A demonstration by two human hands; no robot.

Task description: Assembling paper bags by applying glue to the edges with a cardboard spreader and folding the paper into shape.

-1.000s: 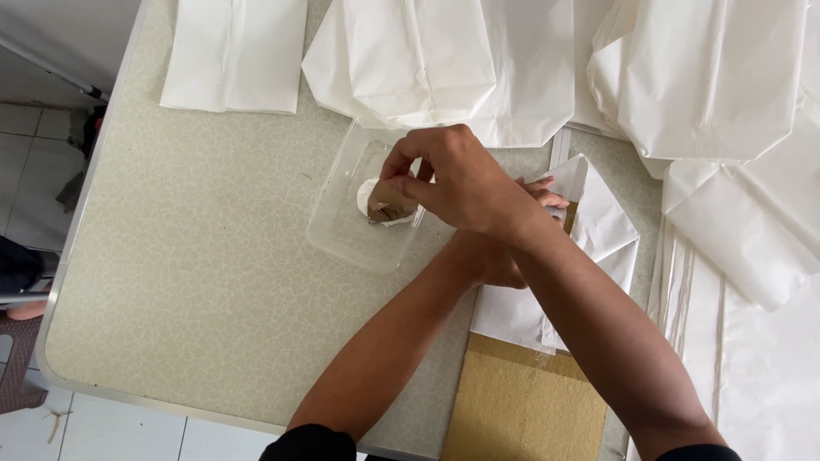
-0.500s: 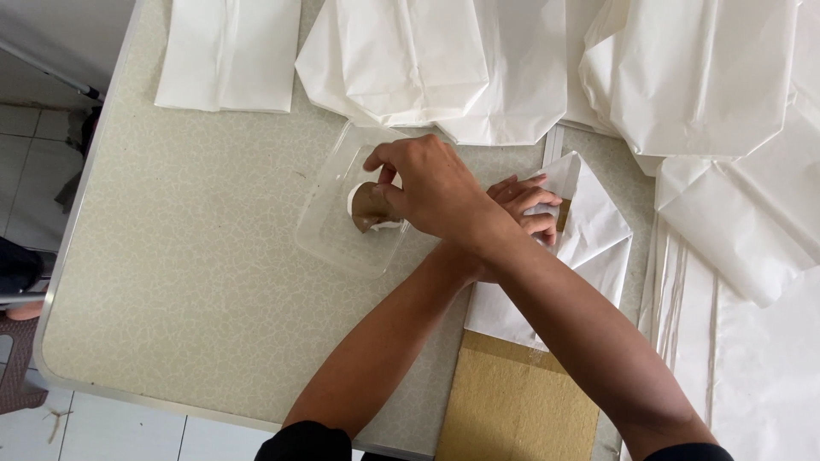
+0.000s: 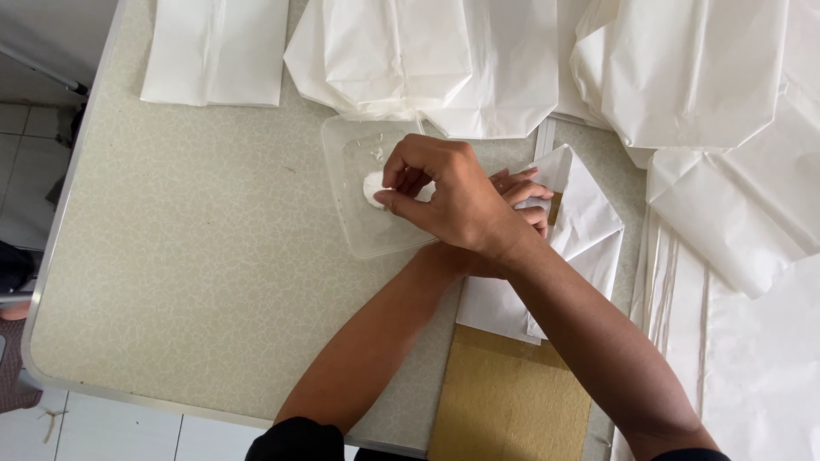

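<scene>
Head view: white bags (image 3: 427, 60) crowd the bench (image 3: 196, 282); right hand (image 3: 444, 196) pinches paste (image 3: 373, 189) in tray (image 3: 359, 239), crossing over left hand (image 3: 525, 201) gripping folded paper (image 3: 581, 230).

I see bright, even daylight, white paper bags (image 3: 683, 77) nearly washed out toward one o'clock, faint shadows, sharp focus.

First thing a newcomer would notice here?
The crossed forearms at centre: the right hand reaches leftward over the left hand, its fingertips at a white blob in a clear plastic tray. Next, the folded white paper bags along the far edge of the table.
</scene>
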